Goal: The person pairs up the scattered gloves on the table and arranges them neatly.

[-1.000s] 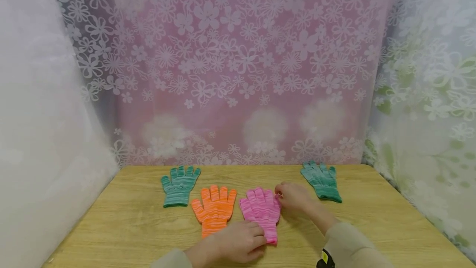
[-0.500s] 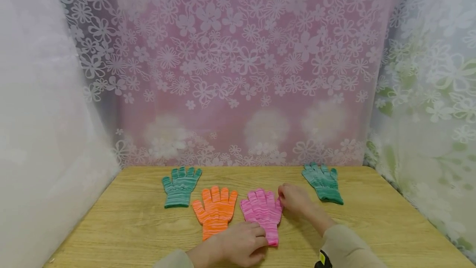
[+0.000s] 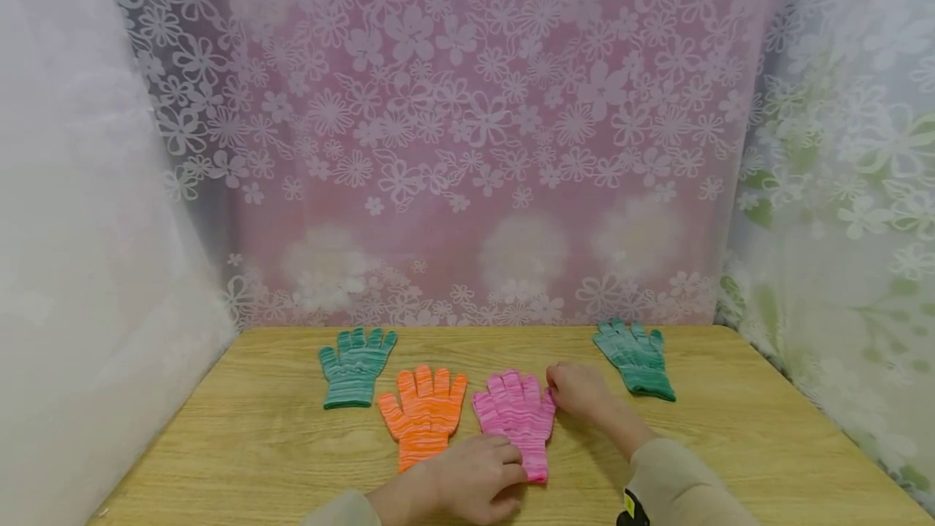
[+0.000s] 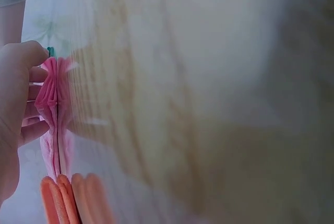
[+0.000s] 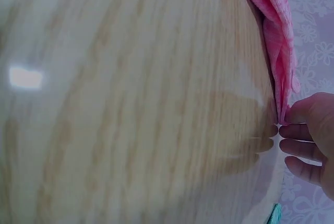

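Note:
A pink knit glove lies flat on the wooden table, fingers toward the far edge. My left hand is over its cuff, fingers bent onto the fabric; in the left wrist view the left hand holds the cuff's edge. At the glove's right side, my right hand pinches its outermost finger. The right wrist view has the right hand with fingertips together at the tip of the pink glove. Left of it lies an orange glove, its cuff partly hidden by my left wrist.
Two teal gloves lie farther back: one left teal glove, one right teal glove beyond my right hand. Flowered curtains hang behind and beside the wooden table.
Both hands keep their places on the pink glove. The head view shifts very slightly; the gloves stay where they were.

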`<act>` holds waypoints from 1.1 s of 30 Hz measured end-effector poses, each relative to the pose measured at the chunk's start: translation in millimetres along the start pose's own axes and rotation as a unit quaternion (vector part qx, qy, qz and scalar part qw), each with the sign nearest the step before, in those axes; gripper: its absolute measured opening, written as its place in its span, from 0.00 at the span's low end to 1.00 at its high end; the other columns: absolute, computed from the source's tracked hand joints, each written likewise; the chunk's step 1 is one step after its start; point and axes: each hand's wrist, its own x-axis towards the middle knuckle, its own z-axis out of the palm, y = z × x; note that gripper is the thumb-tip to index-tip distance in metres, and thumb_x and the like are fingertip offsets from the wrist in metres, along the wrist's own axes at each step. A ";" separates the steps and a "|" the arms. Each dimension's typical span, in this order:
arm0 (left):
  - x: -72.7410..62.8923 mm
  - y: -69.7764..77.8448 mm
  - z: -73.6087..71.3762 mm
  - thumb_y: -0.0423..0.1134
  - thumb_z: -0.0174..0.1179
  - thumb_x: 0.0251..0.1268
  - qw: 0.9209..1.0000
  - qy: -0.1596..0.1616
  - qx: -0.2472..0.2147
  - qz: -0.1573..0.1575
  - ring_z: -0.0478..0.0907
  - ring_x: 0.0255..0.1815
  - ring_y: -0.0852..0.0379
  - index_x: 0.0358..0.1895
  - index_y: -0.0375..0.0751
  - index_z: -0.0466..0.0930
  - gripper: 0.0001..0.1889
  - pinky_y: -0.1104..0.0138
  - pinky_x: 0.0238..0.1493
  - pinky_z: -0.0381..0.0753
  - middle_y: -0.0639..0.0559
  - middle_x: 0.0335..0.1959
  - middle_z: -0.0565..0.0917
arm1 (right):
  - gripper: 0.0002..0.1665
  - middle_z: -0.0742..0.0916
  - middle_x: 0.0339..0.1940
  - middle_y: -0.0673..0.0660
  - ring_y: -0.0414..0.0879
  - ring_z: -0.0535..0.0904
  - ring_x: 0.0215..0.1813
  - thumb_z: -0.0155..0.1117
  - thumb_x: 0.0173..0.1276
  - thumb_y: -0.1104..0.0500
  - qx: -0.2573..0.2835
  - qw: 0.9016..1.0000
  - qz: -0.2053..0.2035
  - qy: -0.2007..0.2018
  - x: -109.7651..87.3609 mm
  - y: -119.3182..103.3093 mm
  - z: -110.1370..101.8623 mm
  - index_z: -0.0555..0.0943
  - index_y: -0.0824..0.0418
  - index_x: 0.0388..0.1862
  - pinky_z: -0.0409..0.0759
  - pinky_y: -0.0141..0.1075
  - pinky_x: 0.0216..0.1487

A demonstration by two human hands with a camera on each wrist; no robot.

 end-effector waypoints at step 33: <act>0.2 -0.6 -0.7 0.50 0.55 0.62 1.000 -0.004 0.004 -0.005 0.69 0.37 0.67 0.38 0.52 0.78 0.09 0.76 0.43 0.67 0.61 0.36 0.74 | 0.02 0.80 0.29 0.51 0.48 0.78 0.35 0.64 0.58 0.61 0.051 0.999 -0.003 -0.014 6.1 -9.9 -11.1 0.82 0.59 0.30 0.76 0.41 0.36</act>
